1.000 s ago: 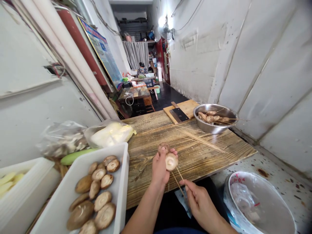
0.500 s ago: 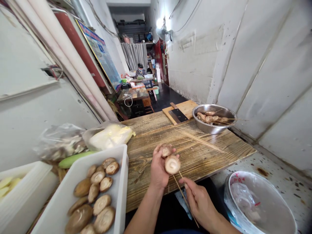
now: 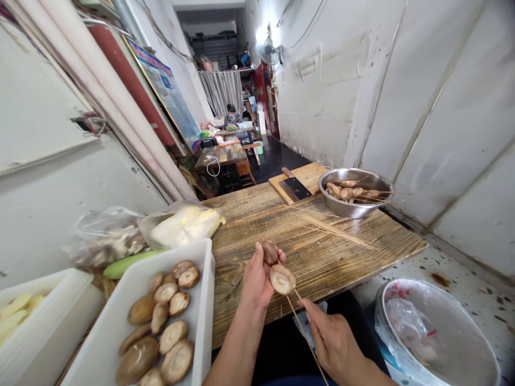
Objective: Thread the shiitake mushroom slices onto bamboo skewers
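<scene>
My left hand (image 3: 256, 281) grips a brown shiitake mushroom (image 3: 270, 253) between thumb and fingers. A second shiitake (image 3: 282, 279), pale underside up, sits on bamboo skewers (image 3: 302, 324) just below it. Two skewer shafts run from that cap down to my right hand (image 3: 336, 335), which is closed around them, thumb and index finger pinching one. The skewer tips seem to reach the upper mushroom, but how deep they go is hidden. Both hands are over the near edge of the wooden table (image 3: 237, 300).
Left of my hands stands a white bin (image 3: 207, 300) of shiitakes. Loose skewers (image 3: 336, 228) lie to the right. Farther back are a cleaver (image 3: 295, 188) on a cutting board (image 3: 311, 174) and a steel bowl (image 3: 352, 206) of skewered mushrooms. A lined bucket (image 3: 450, 332) stands lower right.
The upper mushroom has turned so its brown cap shows. The lower mushroom has tilted and sits a little lower, with a skewer showing between the two. The view has shifted slightly.
</scene>
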The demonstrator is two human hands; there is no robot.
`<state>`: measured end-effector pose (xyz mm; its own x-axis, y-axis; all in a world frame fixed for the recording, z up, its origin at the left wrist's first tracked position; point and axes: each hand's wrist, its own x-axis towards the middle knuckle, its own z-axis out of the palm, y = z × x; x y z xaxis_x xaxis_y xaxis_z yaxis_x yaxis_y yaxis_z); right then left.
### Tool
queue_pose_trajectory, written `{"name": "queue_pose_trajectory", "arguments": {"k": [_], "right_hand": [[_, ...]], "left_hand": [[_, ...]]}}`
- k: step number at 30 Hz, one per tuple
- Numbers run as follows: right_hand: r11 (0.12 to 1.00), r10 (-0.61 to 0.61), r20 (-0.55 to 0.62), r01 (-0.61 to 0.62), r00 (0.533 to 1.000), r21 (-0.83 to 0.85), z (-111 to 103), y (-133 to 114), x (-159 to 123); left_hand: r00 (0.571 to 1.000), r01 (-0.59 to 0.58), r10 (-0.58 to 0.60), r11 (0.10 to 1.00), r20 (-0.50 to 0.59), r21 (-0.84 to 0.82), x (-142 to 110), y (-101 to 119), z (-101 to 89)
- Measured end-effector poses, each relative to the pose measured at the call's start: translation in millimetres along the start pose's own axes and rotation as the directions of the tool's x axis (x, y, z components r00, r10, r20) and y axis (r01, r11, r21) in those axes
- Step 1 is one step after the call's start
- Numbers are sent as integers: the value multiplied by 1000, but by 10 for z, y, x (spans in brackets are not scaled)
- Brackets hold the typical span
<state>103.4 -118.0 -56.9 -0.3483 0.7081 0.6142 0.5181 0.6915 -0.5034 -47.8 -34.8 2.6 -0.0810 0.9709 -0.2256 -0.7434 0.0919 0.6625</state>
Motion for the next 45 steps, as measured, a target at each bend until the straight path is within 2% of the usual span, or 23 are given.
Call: {"name": "queue_pose_trajectory", "arguments": {"k": [4,10,14,20,26,31,33,38,42,45], "right_hand": [[999,-31,-7,31,1000,10,-30,-16,-16],[989,87,98,-98,991,114,-146,-105,22],[986,116,72,-123,991,112,-108,-143,23],[972,189,88,-199,978,123,-34,-210,61],[973,199,90,-208,976,104,-16,-236,172],[968,242,91,-246,966,37,76,-146,248],[968,248,107,-251,963,20,76,-90,253],[981,181,157,-190,971,46,-19,38,180],[996,68,12,-68,998,57,-27,100,100],[997,-14,-104,22,994,79,-13,98,85]], "left_hand": [[999,-4,4,1000,-33,15,-28,2,13],[1000,23,-23,994,-6,104,-75,7,11],[999,40,-41,988,4,150,-98,-1,28],[995,64,-50,984,-83,167,-93,-9,51],[997,-1,15,984,-75,178,-119,-60,73],[997,-30,43,982,-69,185,-163,-151,82],[994,-85,96,981,-54,177,-160,-146,67],[978,-207,206,964,22,170,-160,-57,41],[969,-245,237,961,74,129,-242,-58,92],[958,-274,261,956,121,102,-329,-81,149]]}}
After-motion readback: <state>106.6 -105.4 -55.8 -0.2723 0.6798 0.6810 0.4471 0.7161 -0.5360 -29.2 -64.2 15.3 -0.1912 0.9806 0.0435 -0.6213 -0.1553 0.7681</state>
